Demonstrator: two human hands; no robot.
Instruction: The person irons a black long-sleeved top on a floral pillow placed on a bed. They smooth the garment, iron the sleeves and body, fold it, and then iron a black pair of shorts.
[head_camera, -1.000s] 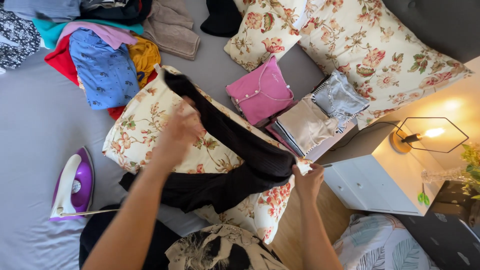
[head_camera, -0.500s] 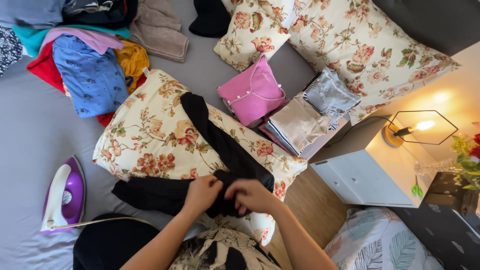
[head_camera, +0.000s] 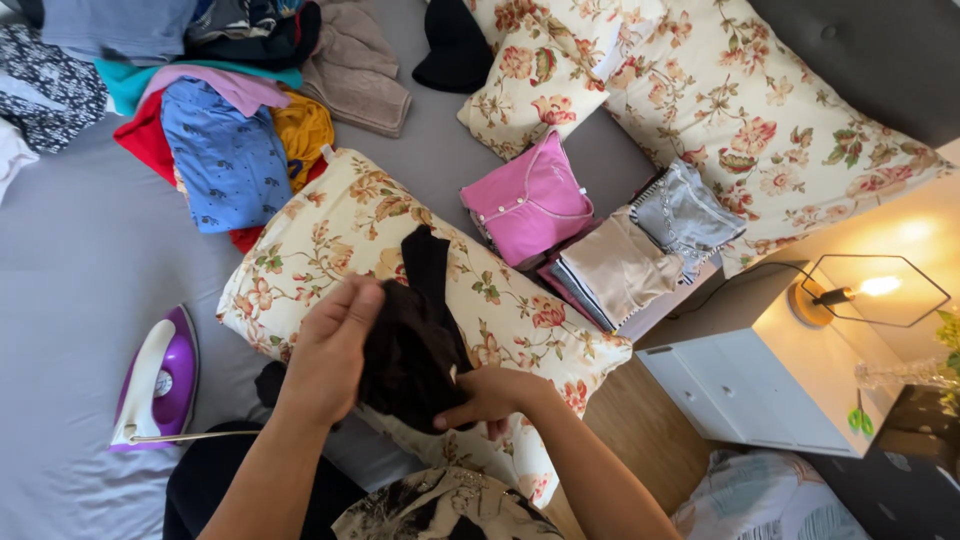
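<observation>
Your left hand (head_camera: 330, 350) and right hand (head_camera: 490, 397) each close their grip on the bunched black fabric garment (head_camera: 412, 335), holding it over the near part of the floral cream pillow (head_camera: 330, 225) on the grey bed (head_camera: 80, 270). A purple and white iron (head_camera: 158, 385) stands to the left, just beside the pillow.

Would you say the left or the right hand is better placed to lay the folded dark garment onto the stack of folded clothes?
Probably the right hand: it grips the dark garment on the side nearer the stack of folded clothes. The left hand is farther away.
</observation>
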